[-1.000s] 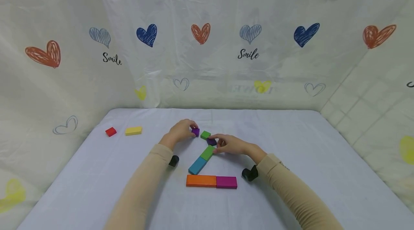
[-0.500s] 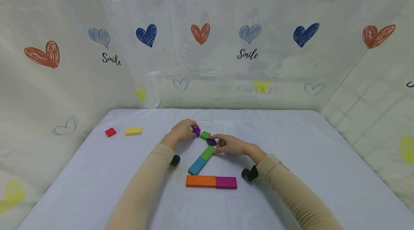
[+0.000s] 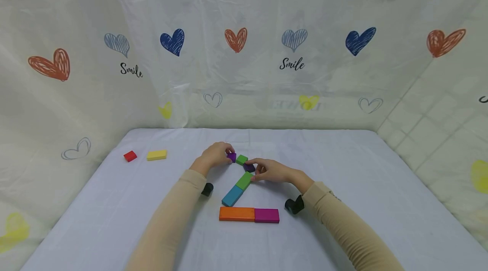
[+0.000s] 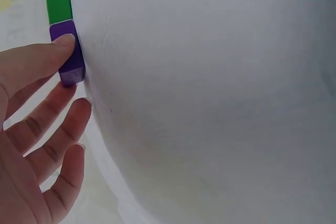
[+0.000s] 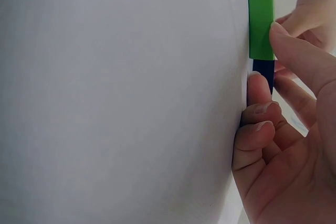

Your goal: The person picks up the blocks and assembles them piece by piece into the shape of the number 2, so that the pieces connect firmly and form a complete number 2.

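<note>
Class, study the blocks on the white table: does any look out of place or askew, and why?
The red block and the yellow block lie at the left, away from the other blocks, so they look stray; the red one is also turned at an angle. Nothing appears spilled or damaged.

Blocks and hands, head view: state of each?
Left hand: pinches purple block.
Right hand: fingers curled at navy block, thumb on long green block.
Purple block: held, against small green block.
Small green block: between purple block and navy block.
Navy block: partly covered.
Long green block: meets blue block.
Blue block: flat.
Orange block: flat, meets magenta block.
Magenta block: flat.
Red block: apart.
Yellow block: apart.
</note>
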Action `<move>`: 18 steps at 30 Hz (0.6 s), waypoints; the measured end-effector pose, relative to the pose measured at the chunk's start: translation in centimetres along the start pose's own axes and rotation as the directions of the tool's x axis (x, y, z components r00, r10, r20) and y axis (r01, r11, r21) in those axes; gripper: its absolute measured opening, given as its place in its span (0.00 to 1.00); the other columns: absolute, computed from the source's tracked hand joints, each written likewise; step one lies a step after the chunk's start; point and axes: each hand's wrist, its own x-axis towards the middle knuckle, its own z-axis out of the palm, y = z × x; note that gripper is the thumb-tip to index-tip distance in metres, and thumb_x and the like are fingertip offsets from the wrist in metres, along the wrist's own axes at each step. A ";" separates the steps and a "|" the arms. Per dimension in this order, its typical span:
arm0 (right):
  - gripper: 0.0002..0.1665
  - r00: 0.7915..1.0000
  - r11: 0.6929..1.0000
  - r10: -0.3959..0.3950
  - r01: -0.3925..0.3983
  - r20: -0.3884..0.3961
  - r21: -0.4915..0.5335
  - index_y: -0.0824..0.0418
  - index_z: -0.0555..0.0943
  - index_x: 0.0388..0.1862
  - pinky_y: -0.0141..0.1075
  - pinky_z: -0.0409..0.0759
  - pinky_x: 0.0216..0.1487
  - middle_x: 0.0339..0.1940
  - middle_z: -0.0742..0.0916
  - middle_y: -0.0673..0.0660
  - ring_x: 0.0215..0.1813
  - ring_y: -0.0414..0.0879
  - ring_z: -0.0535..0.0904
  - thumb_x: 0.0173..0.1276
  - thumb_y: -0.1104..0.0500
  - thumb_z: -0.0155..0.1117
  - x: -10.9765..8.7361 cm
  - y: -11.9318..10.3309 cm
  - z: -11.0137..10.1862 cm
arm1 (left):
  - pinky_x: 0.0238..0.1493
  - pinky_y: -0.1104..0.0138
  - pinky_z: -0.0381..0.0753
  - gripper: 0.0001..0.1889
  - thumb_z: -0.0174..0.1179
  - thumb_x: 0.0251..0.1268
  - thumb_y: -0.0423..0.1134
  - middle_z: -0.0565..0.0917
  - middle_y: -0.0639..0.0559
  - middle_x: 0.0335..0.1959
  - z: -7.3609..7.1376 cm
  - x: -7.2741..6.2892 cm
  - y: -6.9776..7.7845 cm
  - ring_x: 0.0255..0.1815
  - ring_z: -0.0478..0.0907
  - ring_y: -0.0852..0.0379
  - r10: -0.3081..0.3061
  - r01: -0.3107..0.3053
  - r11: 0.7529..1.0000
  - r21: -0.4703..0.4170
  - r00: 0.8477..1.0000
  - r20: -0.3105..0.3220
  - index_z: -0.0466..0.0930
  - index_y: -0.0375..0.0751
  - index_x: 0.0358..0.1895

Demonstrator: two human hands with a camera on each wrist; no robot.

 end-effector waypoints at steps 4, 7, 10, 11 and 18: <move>0.34 1.000 1.000 0.005 -0.005 0.000 0.004 0.56 0.71 0.75 0.38 0.75 0.45 0.39 0.80 0.52 0.43 0.47 0.75 0.73 0.54 0.69 0.1 0.0 0.0 | 0.57 0.54 0.78 0.16 0.73 0.62 0.34 0.85 0.45 0.48 0.0 0.0 0.0 0.50 0.80 0.49 0.000 0.000 1.000 -0.009 1.000 0.000 0.85 0.41 0.53; 0.34 1.000 1.000 0.006 -0.006 -0.001 0.010 0.56 0.71 0.75 0.38 0.75 0.45 0.39 0.80 0.52 0.43 0.47 0.75 0.73 0.55 0.69 0.1 0.0 0.0 | 0.57 0.54 0.78 0.16 0.73 0.62 0.34 0.85 0.45 0.48 0.1 0.0 0.0 0.50 0.80 0.49 -0.002 0.002 1.000 -0.015 1.000 -0.001 0.85 0.41 0.52; 0.34 1.000 1.000 0.005 -0.005 -0.002 0.011 0.56 0.71 0.75 0.38 0.75 0.44 0.38 0.80 0.52 0.43 0.47 0.75 0.73 0.55 0.69 0.1 0.0 0.0 | 0.58 0.54 0.78 0.15 0.73 0.62 0.35 0.85 0.45 0.49 0.1 0.0 0.0 0.50 0.80 0.49 -0.007 0.007 1.000 -0.017 1.000 -0.001 0.85 0.42 0.52; 0.34 1.000 1.000 0.005 -0.005 -0.001 0.011 0.56 0.71 0.75 0.38 0.74 0.44 0.38 0.80 0.52 0.43 0.47 0.75 0.73 0.55 0.69 0.1 0.0 0.0 | 0.58 0.54 0.78 0.15 0.73 0.62 0.35 0.85 0.45 0.49 0.1 0.0 0.0 0.50 0.80 0.49 -0.009 0.009 1.000 -0.017 1.000 0.000 0.85 0.42 0.52; 0.34 1.000 1.000 0.000 0.000 0.006 0.012 0.57 0.70 0.75 0.38 0.74 0.45 0.38 0.80 0.52 0.42 0.47 0.75 0.73 0.56 0.69 0.0 -0.2 0.0 | 0.58 0.54 0.78 0.16 0.73 0.62 0.35 0.84 0.45 0.50 0.2 0.1 -0.1 0.50 0.79 0.49 -0.016 0.016 1.000 -0.027 1.000 0.002 0.85 0.42 0.53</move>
